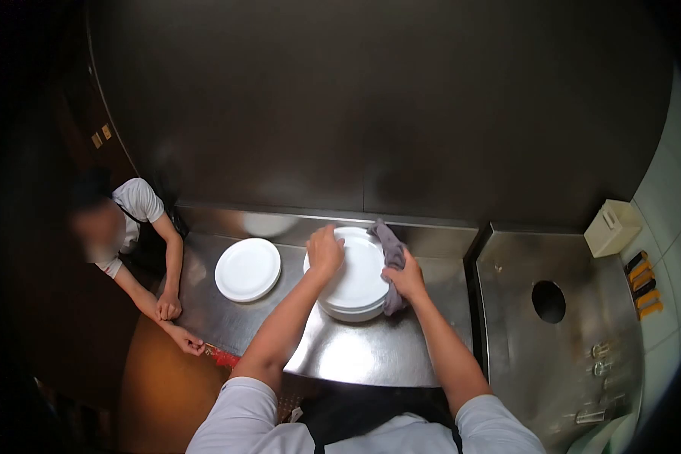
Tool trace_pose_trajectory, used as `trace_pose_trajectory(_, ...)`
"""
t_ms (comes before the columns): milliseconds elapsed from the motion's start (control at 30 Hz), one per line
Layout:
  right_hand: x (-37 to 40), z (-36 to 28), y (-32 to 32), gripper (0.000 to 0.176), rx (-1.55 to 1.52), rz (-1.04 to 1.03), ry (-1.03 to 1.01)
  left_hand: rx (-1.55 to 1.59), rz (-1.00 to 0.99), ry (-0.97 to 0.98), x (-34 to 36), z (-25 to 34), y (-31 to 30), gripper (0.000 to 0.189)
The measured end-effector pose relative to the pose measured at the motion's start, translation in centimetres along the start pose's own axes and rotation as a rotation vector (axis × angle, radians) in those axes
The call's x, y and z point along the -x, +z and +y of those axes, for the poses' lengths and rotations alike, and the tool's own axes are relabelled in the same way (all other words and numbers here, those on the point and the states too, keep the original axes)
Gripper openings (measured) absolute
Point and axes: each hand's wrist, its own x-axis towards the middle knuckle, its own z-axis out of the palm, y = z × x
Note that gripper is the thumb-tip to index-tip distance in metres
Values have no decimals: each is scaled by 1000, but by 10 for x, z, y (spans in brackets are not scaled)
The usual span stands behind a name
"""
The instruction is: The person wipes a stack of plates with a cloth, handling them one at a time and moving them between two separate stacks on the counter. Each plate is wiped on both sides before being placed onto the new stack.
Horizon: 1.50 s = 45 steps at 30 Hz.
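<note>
A stack of white plates (358, 274) stands on the steel counter in front of me. My left hand (325, 250) is at the upper left rim of the stack, its fingers curled; whether they grip the top plate is hard to tell. At the right side of the stack, my right hand (405, 277) is closed on a grey-purple cloth (390, 253), which lies against the plates' rims. Left of the stack, another white plate (248, 270) rests on the counter.
A co-worker (140, 204) leans at the counter's left end, near a red item (224, 358). To the right, past a gap, is a steel surface (518, 265) with a round hole (548, 302). A cream box (613, 228) and yellow-handled tools (643, 286) are at the right wall.
</note>
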Motion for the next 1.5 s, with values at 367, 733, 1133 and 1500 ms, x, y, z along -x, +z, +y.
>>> trace_pose_trajectory(367, 42, -12, 17, 78, -267, 181, 123, 59, -156, -65, -19, -58, 5, 28)
trace_pose_trajectory(733, 58, -13, 33, 73, -353, 367, -19, 143, -197, -103, -25, -48, -2, 38)
trace_pose_trajectory(1133, 97, -133, 9, 42, -317, 332, -214, 547, -44, -146, -32, 1, -12, 56)
trace_pose_trajectory(1500, 87, -134, 75, 56, -431, 39, -453, 1196, -42, 182, -7, 32, -34, 58)
